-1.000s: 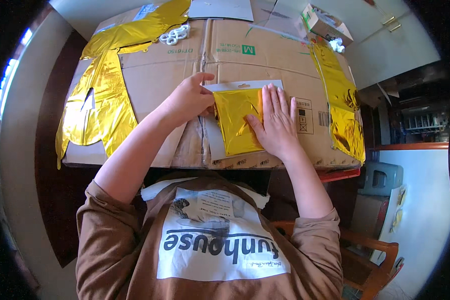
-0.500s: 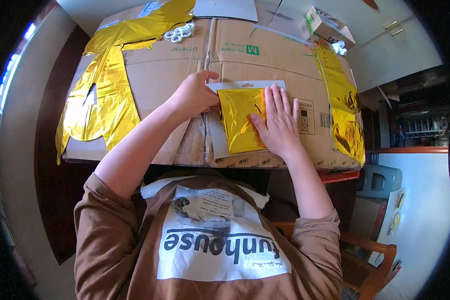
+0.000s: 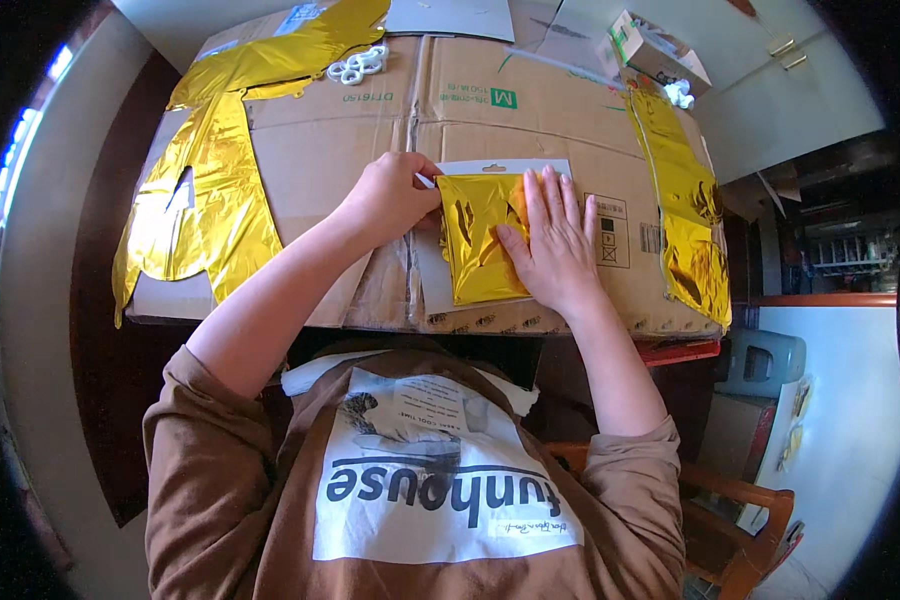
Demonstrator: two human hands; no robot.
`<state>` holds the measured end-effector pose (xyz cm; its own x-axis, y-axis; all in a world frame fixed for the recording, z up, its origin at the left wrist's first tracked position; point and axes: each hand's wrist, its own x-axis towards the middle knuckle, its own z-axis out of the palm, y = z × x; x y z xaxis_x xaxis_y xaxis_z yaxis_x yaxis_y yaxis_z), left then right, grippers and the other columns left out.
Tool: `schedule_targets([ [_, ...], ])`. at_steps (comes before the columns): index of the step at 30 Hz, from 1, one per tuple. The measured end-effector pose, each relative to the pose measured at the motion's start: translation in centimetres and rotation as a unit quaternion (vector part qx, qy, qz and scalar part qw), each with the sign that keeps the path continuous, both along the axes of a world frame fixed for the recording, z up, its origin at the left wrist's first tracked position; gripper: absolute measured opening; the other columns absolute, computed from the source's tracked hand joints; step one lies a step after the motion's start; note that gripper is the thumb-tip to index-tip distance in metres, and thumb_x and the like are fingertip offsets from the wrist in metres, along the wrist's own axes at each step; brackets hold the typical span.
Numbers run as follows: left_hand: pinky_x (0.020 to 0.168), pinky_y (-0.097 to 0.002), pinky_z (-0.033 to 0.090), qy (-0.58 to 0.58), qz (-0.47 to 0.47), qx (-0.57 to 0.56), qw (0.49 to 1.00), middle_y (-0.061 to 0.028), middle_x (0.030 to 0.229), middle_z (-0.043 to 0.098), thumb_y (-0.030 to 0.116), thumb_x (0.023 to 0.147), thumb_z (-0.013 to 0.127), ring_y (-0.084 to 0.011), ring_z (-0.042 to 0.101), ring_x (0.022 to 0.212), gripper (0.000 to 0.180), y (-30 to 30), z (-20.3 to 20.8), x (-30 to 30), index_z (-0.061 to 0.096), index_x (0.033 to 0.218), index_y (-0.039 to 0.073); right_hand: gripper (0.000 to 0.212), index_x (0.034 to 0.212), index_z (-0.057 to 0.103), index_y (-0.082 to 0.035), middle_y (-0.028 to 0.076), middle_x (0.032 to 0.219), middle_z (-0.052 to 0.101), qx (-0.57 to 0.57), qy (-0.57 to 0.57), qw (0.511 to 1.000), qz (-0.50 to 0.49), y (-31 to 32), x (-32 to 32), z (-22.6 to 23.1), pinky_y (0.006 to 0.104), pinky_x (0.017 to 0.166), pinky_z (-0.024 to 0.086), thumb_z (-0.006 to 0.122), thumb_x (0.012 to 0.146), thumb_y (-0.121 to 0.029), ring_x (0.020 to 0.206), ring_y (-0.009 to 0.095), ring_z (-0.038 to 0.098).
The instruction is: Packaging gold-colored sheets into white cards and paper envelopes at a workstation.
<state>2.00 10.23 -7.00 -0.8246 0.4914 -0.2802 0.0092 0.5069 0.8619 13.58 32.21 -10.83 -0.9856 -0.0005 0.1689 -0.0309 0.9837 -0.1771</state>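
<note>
A folded gold foil balloon lies on a white card backing on top of a big flattened cardboard box. My left hand pinches the foil's upper left corner, fingers closed on it. My right hand lies flat, fingers spread, pressing down on the right half of the foil.
A large gold foil balloon shape is spread over the left part of the box, and another gold foil piece lies along its right edge. White plastic rings and a small open carton sit at the far side.
Both hands have stayed on the folded foil; my left hand has shifted slightly toward its upper left corner. The view has tilted a little.
</note>
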Motion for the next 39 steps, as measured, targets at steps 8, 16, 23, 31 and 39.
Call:
schedule_targets([
  [8,0.057,-0.0295,0.054,0.021,-0.011,-0.058,0.998,-0.01,0.076,0.072,0.015,0.091,0.069,-0.0126,0.066,0.057,0.022,0.1,0.4,-0.2,0.071,0.097,-0.007,0.067,0.156,0.035,-0.013,0.025,0.16,0.028,-0.03,-0.045,0.998,0.016,0.5,0.0,1.9,0.0611,0.121,0.009,0.051,0.1,-0.046,0.149,0.043,0.023],
  [16,0.058,-0.0319,0.055,0.055,-0.026,-0.098,0.993,-0.0118,0.075,0.071,0.013,0.089,0.067,-0.0158,0.068,0.057,0.021,0.2,0.9,-0.3,0.07,0.095,-0.007,0.065,0.153,0.036,-0.006,0.025,0.159,0.03,-0.028,0.071,0.995,0.066,0.3,-0.3,0.6,0.0582,0.121,0.014,0.054,0.099,-0.037,0.148,0.041,0.027],
  [23,0.057,-0.0333,0.055,0.059,-0.042,-0.131,0.989,-0.0115,0.074,0.07,0.013,0.088,0.066,-0.0168,0.067,0.058,0.02,-0.1,1.7,-0.3,0.07,0.095,-0.005,0.067,0.155,0.031,-0.005,0.026,0.16,0.027,-0.005,-0.005,0.998,0.056,-0.5,-0.5,0.5,0.0572,0.121,0.015,0.052,0.1,-0.037,0.148,0.04,0.026],
  [31,0.055,-0.0322,0.054,0.015,-0.058,-0.121,0.991,-0.0095,0.072,0.069,0.014,0.089,0.066,-0.0145,0.064,0.057,0.022,-0.5,1.1,-1.0,0.07,0.095,-0.006,0.068,0.157,0.026,-0.01,0.028,0.161,0.023,-0.017,0.0,1.0,0.003,-2.5,-0.4,0.0,0.0649,0.119,0.011,0.051,0.1,-0.036,0.149,0.047,0.02],
  [39,0.058,-0.0353,0.055,0.029,-0.066,-0.132,0.989,-0.0097,0.072,0.068,0.015,0.087,0.069,-0.0199,0.065,0.061,0.022,-1.2,0.8,-1.6,0.068,0.1,-0.003,0.068,0.158,0.027,-0.013,0.028,0.161,0.021,-0.005,0.016,1.0,0.006,-2.7,-0.4,-0.4,0.065,0.119,0.01,0.052,0.099,-0.036,0.149,0.048,0.021],
])
